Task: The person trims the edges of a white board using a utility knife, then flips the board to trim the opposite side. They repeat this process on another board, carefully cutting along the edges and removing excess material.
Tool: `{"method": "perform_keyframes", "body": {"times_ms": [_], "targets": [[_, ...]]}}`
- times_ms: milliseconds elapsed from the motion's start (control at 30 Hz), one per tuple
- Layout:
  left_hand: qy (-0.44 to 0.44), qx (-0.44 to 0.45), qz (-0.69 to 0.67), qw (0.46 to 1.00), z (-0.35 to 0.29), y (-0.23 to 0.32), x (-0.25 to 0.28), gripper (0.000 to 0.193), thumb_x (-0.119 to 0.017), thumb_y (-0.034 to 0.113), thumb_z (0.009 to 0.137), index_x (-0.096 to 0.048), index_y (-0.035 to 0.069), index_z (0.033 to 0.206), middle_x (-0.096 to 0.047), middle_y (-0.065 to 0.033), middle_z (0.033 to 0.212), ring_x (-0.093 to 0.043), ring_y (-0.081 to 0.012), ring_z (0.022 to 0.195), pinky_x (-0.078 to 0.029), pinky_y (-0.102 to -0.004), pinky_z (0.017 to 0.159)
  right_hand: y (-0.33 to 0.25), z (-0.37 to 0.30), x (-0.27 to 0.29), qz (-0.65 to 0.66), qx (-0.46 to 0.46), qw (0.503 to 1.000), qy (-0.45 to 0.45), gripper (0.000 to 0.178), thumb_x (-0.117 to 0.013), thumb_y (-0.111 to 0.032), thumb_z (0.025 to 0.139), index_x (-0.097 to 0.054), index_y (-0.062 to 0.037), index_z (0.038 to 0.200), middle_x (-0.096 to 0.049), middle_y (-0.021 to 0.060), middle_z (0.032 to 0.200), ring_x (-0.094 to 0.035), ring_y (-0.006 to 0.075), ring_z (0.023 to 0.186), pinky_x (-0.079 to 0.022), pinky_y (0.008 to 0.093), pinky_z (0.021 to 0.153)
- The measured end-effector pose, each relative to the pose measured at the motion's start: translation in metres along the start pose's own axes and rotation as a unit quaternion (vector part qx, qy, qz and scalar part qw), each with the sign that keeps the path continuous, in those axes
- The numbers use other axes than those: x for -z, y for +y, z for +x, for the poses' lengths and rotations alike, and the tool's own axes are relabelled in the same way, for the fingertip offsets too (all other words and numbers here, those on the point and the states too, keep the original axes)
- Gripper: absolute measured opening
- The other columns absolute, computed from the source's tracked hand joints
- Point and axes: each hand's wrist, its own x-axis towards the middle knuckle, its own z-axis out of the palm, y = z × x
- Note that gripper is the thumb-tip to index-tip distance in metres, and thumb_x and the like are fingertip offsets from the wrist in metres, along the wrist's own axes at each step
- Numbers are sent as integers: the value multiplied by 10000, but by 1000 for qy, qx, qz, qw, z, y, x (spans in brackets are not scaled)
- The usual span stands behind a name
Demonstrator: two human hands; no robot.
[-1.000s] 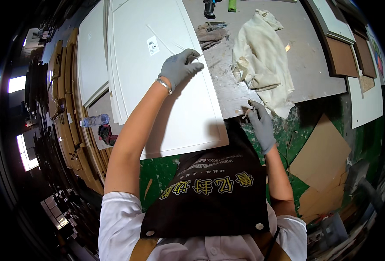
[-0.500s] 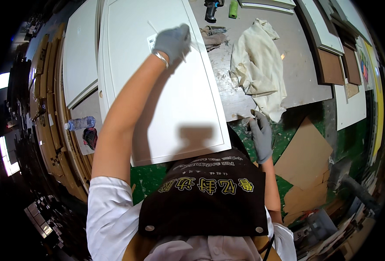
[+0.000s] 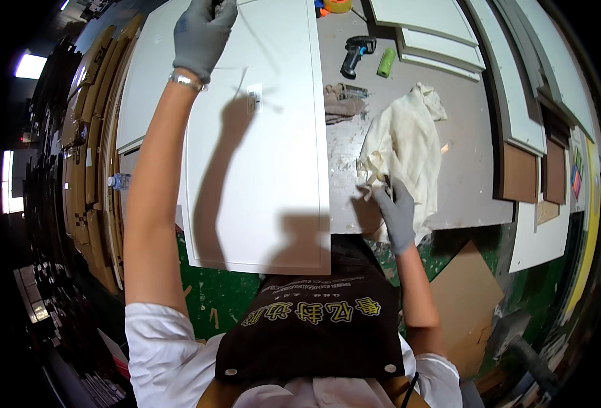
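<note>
My left hand point(image 3: 205, 37), in a grey glove, is raised above a large white panel point(image 3: 260, 183) with a small label point(image 3: 254, 97). Its fingers are closed around thin pale strips, blurred, with loose ends sticking out; the hand's shadow falls on the panel. My right hand point(image 3: 397, 216), gloved alike, is at the near edge of the workbench, over the lower end of a crumpled cream cloth point(image 3: 409, 136). Thumb and fingers come together at the cloth's left edge. What they pinch is too small to make out.
On the grey workbench point(image 3: 464, 156) lie a dark handheld scanner point(image 3: 357, 57), a green cylinder point(image 3: 386, 62) and a brownish rag point(image 3: 343, 105). White panels point(image 3: 443, 51) are stacked at the far right. Cardboard point(image 3: 467, 292) lies on the green floor. A plastic bottle point(image 3: 118, 181) is left of the panel.
My left hand has moved up and left, away from the panel's label, with the strips. My right hand has come onto the cloth's lower end. The head view has shifted and turned.
</note>
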Motion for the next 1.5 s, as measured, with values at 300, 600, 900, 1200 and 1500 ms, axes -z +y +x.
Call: {"method": "perform_keyframes", "body": {"times_ms": [300,600,900,1200,1500], "targets": [[-75,273,-137,949,-100,90,27,244,-609,284,993,-590,42,1016,-492,65,695,-408,-22,551,-333,-193,490,-25,204,-64,-127,280,951,-35,349,-639,-278,906,-660,-53,1172,-664,185,1129,-626,344,1063,-474,387,936],[9,496,-217,841,-283,69,-2,170,-573,206,1004,-564,38,977,-559,0,813,-479,-48,699,-407,-214,613,-91,242,-87,-537,424,698,-213,142,-624,-187,886,-672,-78,963,-647,124,980,-664,298,949,-526,396,818],[59,441,-246,861,-299,75,-18,248,-572,280,1016,-544,39,962,-538,-7,799,-508,-61,726,-434,-218,640,-88,375,-42,-253,325,911,-21,257,-606,-251,855,-660,-9,920,-684,151,785,-676,290,711,-532,407,644],[158,500,-202,827,-296,66,-31,93,-579,108,980,-560,17,973,-577,-15,805,-536,-74,717,-463,-228,644,-76,297,-64,-274,330,869,-246,375,-721,-423,860,-735,-108,1062,-693,107,925,-656,208,810,-517,347,737],[141,506,-117,843,-291,71,-29,53,-573,40,951,-573,15,905,-568,-25,769,-530,-79,658,-466,-240,602,-75,300,-90,-396,375,797,-259,280,-662,-257,879,-606,-40,1048,-629,173,864,-633,321,801,-495,401,724]]}}
